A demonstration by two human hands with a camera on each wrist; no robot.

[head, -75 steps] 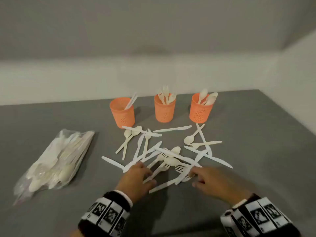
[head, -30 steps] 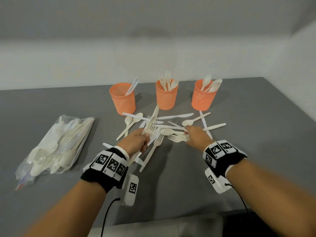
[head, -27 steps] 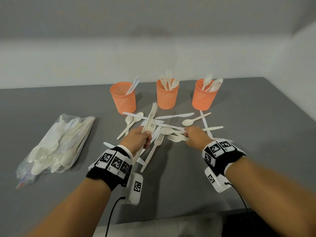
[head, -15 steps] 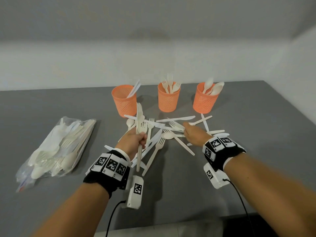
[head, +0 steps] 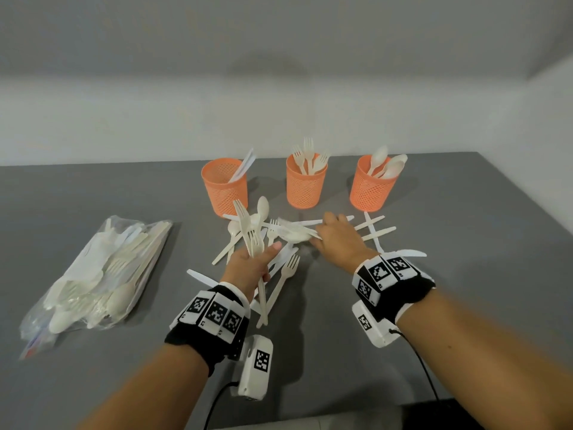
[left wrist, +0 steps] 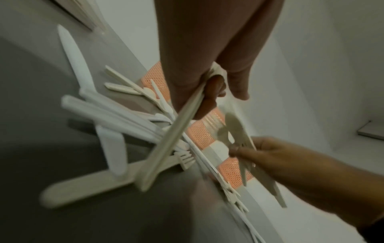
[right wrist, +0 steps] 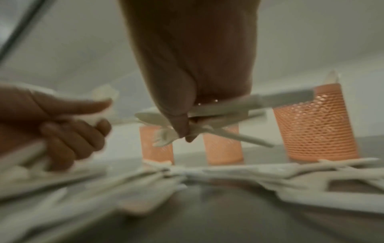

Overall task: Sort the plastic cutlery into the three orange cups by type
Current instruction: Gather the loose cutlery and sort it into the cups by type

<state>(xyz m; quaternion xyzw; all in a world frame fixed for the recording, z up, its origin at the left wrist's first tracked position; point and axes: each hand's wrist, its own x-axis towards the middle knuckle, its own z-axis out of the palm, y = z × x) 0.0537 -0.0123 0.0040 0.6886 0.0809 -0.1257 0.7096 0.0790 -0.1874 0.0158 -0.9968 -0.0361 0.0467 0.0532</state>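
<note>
Gripping forks (head: 248, 234) upright — left hand (head: 248, 268); right hand (head: 336, 240) pinching mixed cutlery (head: 297, 232).

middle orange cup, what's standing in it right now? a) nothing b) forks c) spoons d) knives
b: tined heads of forks stick up out of the middle orange cup, while knives lean in the left cup and spoons sit in the right cup.

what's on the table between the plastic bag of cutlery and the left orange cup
In the head view the grey table is bare between the plastic bag and the left orange cup; the loose cutlery pile lies nearer the hands, in front of the cups.
</note>
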